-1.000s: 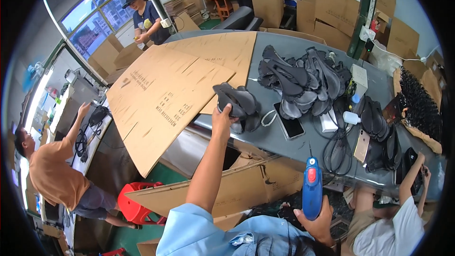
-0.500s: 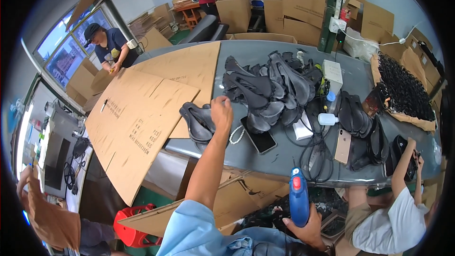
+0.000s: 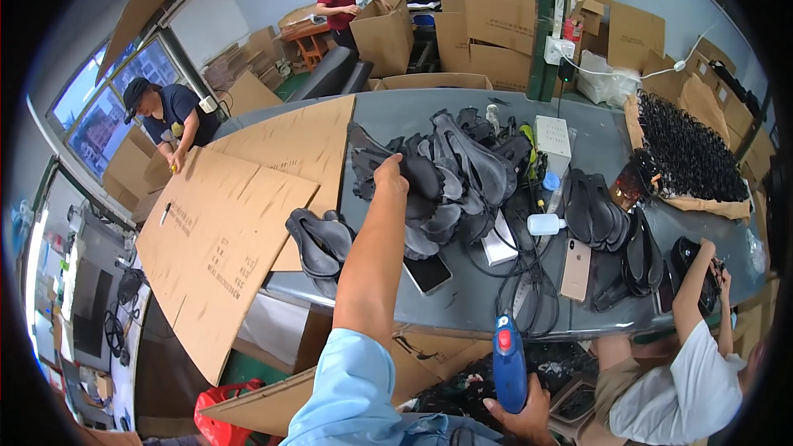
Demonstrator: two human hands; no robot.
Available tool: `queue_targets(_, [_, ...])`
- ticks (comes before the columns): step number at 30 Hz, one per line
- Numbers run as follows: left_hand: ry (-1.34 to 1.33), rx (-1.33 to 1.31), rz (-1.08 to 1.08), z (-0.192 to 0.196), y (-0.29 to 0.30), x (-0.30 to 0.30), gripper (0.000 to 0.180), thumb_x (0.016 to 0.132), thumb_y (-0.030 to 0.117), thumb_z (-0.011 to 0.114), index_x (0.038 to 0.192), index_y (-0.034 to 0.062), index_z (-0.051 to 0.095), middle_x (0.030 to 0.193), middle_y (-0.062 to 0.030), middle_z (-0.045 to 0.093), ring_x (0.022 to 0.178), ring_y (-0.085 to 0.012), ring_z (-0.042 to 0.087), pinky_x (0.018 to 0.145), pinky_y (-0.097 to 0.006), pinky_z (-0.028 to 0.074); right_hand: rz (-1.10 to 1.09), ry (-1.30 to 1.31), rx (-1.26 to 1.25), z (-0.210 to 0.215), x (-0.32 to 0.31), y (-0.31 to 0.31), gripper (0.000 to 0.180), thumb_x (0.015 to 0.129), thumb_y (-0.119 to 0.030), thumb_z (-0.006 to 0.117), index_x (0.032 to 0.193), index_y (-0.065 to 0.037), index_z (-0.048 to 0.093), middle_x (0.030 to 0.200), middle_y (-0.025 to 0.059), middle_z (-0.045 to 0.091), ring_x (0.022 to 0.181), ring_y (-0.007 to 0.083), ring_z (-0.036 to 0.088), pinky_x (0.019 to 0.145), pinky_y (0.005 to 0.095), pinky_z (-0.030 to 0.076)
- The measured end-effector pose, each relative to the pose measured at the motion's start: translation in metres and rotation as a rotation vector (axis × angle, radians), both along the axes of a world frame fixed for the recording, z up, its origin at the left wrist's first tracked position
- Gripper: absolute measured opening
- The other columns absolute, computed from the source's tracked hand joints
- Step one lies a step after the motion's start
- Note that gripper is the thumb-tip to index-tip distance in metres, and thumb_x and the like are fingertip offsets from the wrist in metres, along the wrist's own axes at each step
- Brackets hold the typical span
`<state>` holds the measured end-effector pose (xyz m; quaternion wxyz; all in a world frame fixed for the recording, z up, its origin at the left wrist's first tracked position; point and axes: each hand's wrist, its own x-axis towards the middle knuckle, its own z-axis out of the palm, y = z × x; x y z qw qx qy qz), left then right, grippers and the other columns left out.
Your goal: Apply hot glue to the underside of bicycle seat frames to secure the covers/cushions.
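My left hand reaches to the near left of a heap of black bicycle saddle shells on the grey table. Its fingers close around the edge of one dark shell; the fingertips are partly hidden. Left of my forearm, a few more shells lie together by the cardboard. Low in front of me, my right hand grips a blue electric screwdriver with a red button, its bit pointing toward the table. A black phone lies beside my left forearm.
Flat cardboard sheets cover the table's left. Cables, a white bottle, a gold phone and more shells lie to the right. A co-worker handles a black piece at right; two others stand farther off.
My left hand has moved forward from above the left-hand shells to the heap and closed on a shell there. The view has shifted; the screwdriver stays in my right hand.
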<state>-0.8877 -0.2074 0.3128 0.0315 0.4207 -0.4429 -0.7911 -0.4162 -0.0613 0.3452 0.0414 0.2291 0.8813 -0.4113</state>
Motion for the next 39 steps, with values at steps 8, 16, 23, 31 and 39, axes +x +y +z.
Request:
queue_targets(8, [0.381, 0.054, -0.232, 0.068, -0.017, 0.029, 0.02, 0.075, 0.02, 0.069, 0.082, 0.0038, 0.059, 0.064, -0.0029, 0.053, 0.048, -0.0151, 0.048, 0.045, -0.027, 0.038, 0.082, 0.257, -0.191, 0.009, -0.038, 0.016, 0.051, 0.063, -0.035, 0.077, 0.085, 0.001, 0.049, 0.073, 0.0159, 0.061, 0.065, 0.0294, 0.063, 0.061, 0.0352, 0.048])
queue_targets(16, [0.631, -0.105, -0.547, 0.111, -0.028, 0.101, 0.024, 0.078, 0.023, 0.066, 0.093, 0.0079, 0.055, 0.085, -0.0023, 0.059, 0.078, -0.0165, 0.054, 0.073, -0.03, 0.04, 0.089, 0.493, -0.748, 0.044, -0.135, 0.008, 0.041, 0.072, -0.019, 0.072, 0.1, 0.0, 0.047, 0.072, 0.0038, 0.055, 0.06, 0.0107, 0.055, 0.057, 0.0251, 0.046])
queue_targets(23, [0.636, -0.034, -0.561, 0.093, -0.001, 0.122, 0.035, 0.08, 0.025, 0.064, 0.106, 0.0066, 0.05, 0.095, -0.0037, 0.058, 0.088, -0.0188, 0.054, 0.081, -0.037, 0.039, 0.03, 0.514, 0.131, 0.046, -0.229, -0.004, 0.071, 0.057, -0.041, 0.08, 0.101, 0.002, 0.045, 0.087, 0.0156, 0.061, 0.074, 0.0293, 0.062, 0.069, 0.0373, 0.048])
queue_targets(31, [0.532, 0.167, -0.733, 0.09, -0.049, 0.108, 0.024, 0.082, 0.021, 0.056, 0.068, 0.0132, 0.039, 0.055, 0.0019, 0.037, 0.046, -0.0105, 0.036, 0.041, -0.023, 0.031, 0.132, 0.527, -0.198, 0.028, -0.267, 0.002, 0.04, 0.061, -0.011, 0.07, 0.093, 0.003, 0.051, 0.074, 0.0107, 0.057, 0.066, 0.0172, 0.059, 0.063, 0.0314, 0.047])
queue_targets(39, [0.499, 0.303, -0.766, 0.107, -0.116, 0.085, 0.023, 0.087, 0.02, 0.046, 0.066, 0.0106, 0.039, 0.056, 0.0021, 0.031, 0.045, -0.0081, 0.029, 0.039, -0.02, 0.028, 0.174, 0.449, -0.638, 0.034, -0.301, 0.019, 0.026, 0.062, -0.007, 0.066, 0.085, -0.003, 0.054, 0.071, 0.0026, 0.052, 0.064, 0.0126, 0.049, 0.06, 0.0268, 0.04])
